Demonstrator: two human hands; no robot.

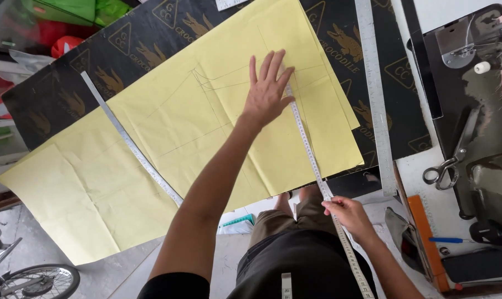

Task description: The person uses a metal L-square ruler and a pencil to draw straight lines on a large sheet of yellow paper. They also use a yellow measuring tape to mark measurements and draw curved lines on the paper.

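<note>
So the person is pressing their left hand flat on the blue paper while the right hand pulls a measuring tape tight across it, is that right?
Not quite: the paper is yellow, not blue. The head view shows the left hand spread flat on it, pinning the upper end of the measuring tape, while the right hand pinches the tape near the table's edge and holds it straight across the sheet.

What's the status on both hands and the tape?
Left hand flat on yellow paper, pinning measuring tape. Right hand pinching tape's lower run, pulled taut. Metal ruler lies on the paper, apart from the hands.
</note>
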